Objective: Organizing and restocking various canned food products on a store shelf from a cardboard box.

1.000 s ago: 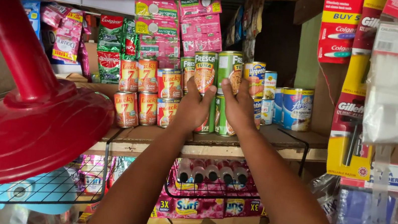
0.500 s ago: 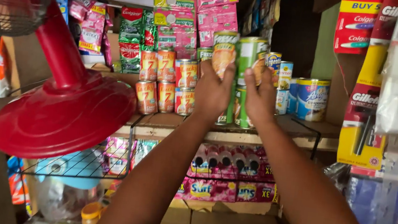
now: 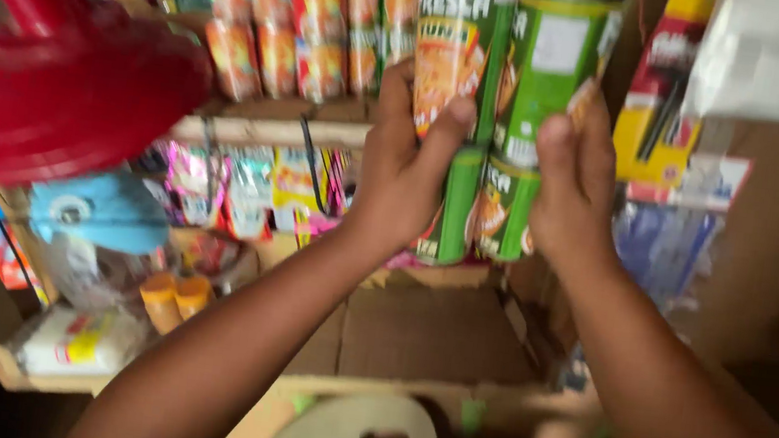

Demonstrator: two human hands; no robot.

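Cans lifted off shelf point(image 3: 272, 125) since half second ago, now nearer camera. Left hand point(image 3: 405, 176) grip wrapped round left green can point(image 3: 450, 48); right hand point(image 3: 571, 192) grip closed on right green can point(image 3: 551, 71). Lower cans point(image 3: 485, 211) beneath, support unclear.

Small retail shop: wooden shelf point(image 3: 272, 127) left of the hands stocked with rows of small orange cans point(image 3: 277, 47), hanging sachet strips point(image 3: 245, 186) below it, carded goods point(image 3: 665, 114) hung on the right, green cans point(image 3: 515, 86) stacked between both hands.
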